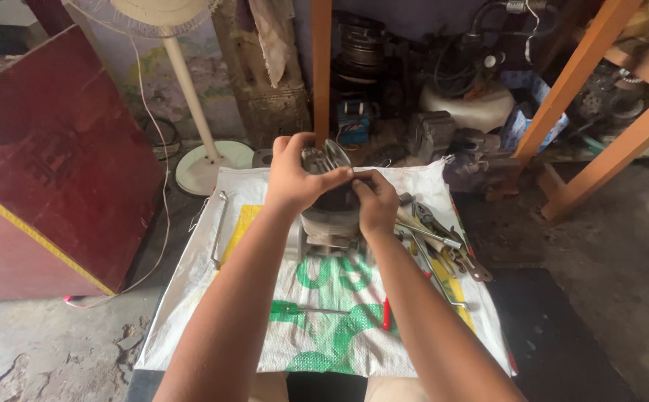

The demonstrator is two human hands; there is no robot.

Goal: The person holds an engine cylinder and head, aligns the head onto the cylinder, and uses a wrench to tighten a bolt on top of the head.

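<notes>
- Centre of frame: left hand (pixel 295 179) grasps the top of a grey metal cylinder part (pixel 330 216); right hand (pixel 375 201) pinches its upper edge; the part stands on a white woven sack (pixel 317 327).
- Right of centre: wrenches (pixel 443 242) lie just beside it; a green-handled screwdriver (pixel 302 308) lies below.
- Upper left: a fan stand (pixel 209 160); a red board (pixel 49 164).

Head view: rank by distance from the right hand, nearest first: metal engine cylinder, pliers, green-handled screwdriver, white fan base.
From the right hand:
1. Metal engine cylinder, touching it, held between both hands.
2. Pliers, just to its right on the sack.
3. Green-handled screwdriver, lower down the sack, toward the person.
4. White fan base, far left, off the sack, beyond the left hand.
</notes>
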